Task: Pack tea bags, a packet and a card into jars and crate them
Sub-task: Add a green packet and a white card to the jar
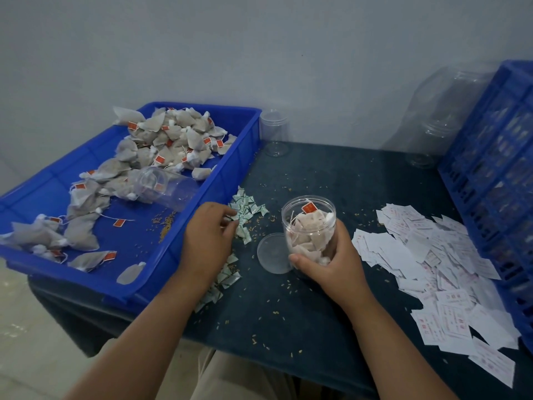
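My right hand [334,264] grips a clear jar [310,226] that stands open on the dark table, filled with tea bags. Its round clear lid [272,252] lies flat just left of it. My left hand [207,241] rests with curled fingers on a strip of small green-and-white packets [248,210] beside the blue tray; the fingertips pinch at one packet. The blue tray [184,255] at the left holds several loose tea bags [170,140] and an empty jar lying on its side [164,187]. White cards [432,264] are heaped at the right.
A blue slatted crate [496,174] stands at the right edge. Empty clear jars stand against the wall: one [274,132] by the tray's corner, others [438,125] near the crate. Grain bits are scattered over the table.
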